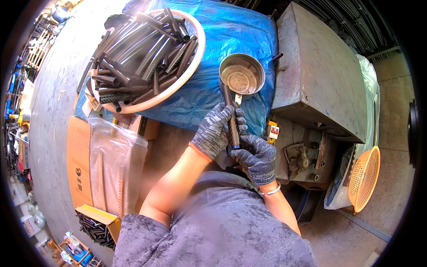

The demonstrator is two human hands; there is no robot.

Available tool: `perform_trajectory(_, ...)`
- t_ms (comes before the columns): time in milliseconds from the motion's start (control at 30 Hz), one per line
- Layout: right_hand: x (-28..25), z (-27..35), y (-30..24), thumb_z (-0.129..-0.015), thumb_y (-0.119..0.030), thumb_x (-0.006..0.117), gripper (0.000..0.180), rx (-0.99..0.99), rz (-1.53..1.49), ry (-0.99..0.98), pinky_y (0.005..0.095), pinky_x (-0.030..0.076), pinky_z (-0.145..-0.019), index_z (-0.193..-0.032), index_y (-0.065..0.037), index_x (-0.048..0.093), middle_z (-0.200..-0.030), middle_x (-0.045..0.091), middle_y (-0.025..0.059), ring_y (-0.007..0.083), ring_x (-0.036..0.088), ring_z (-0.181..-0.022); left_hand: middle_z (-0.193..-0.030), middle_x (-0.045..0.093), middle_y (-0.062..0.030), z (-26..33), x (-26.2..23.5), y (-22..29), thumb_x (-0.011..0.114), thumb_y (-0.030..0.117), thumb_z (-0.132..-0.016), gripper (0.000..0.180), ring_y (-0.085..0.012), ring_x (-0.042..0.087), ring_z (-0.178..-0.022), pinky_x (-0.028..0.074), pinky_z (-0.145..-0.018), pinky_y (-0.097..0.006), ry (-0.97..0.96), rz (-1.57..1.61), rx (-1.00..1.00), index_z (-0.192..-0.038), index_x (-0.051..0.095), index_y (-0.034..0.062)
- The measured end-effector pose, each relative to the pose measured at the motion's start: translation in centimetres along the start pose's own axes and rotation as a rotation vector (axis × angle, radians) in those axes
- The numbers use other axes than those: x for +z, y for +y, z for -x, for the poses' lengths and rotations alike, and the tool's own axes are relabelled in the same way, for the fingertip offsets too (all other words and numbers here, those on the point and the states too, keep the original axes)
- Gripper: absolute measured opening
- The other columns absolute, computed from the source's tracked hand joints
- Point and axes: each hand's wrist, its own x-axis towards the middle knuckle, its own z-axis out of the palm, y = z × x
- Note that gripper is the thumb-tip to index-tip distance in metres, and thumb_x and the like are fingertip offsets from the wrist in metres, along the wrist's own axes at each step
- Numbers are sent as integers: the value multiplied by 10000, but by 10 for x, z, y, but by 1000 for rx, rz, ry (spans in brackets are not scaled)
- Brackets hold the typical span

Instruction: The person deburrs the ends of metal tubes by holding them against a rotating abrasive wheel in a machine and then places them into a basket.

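Both my hands wear grey-black knit gloves. My left hand (212, 130) is closed around a dark tube (232, 127), which stands nearly lengthwise in front of me. A blue band shows at the tube's lower end. Right beside that end, my right hand (257, 156) has its fingers curled and pressed together; whatever they pinch is hidden. Just beyond the tube's upper end sits a round metal pan (259, 81) with a short handle stub, on blue plastic sheeting (213, 35). The upper end of the tube overlaps the pan's near rim.
A large pale basin (201, 42) heaped with black tubes (147, 49) stands at the far left. On the right is a grey metal machine housing (327, 73); an orange basket (364, 178) lies beyond it. Cardboard (80, 155) and a box of short black pieces (98, 228) lie left.
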Motion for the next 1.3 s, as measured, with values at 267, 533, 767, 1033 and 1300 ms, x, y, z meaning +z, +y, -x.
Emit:
perform_trajectory(267, 9, 1, 7, -724, -66, 774, 297, 32, -33, 17, 312, 508, -682, -989, 12, 663, -821, 693, 120, 182, 647, -722, -1000, 625, -93, -6, -16, -7, 613, 249, -918, 342, -207, 615, -853, 519, -794, -343, -81, 103, -12, -1168, 541, 27)
perform_trajectory(533, 10, -1, 16, -708, -47, 775, 335, 0, 48, -7, 318, 519, -686, -1012, 25, 652, -860, 687, 142, 208, 666, -750, -1021, 630, -83, -15, -31, -13, 605, 252, -924, 399, -199, 619, -898, 520, -824, -346, -142, 141, 13, -1239, 510, 26)
perform_trajectory(767, -26, 9, -15, -672, -69, 827, 362, -292, 437, 252, 299, 528, -701, -988, -6, 663, -873, 679, 109, 194, 671, -773, -1051, 613, -86, -22, 15, -33, 601, 276, -927, 484, -177, 616, -958, 521, -838, -340, -365, 105, -96, -1307, 459, 12)
perform_trajectory(1033, -63, 37, -7, -683, -109, 817, 327, -198, 538, 503, 322, 519, -661, -959, -37, 656, -830, 657, 102, 234, 659, -731, -1065, 574, -53, -56, 52, -96, 576, 326, -940, 521, -148, 593, -901, 515, -850, -352, -542, 108, -314, -1332, 419, 21)
perform_trajectory(1300, -76, 63, 5, -668, -36, 821, 350, -67, 581, 600, 285, 533, -711, -976, -7, 658, -953, 693, 102, 176, 667, -791, -1048, 605, -37, -59, 61, -137, 572, 310, -944, 437, -150, 617, -871, 554, -790, -327, -511, 165, -493, -1284, 485, 51)
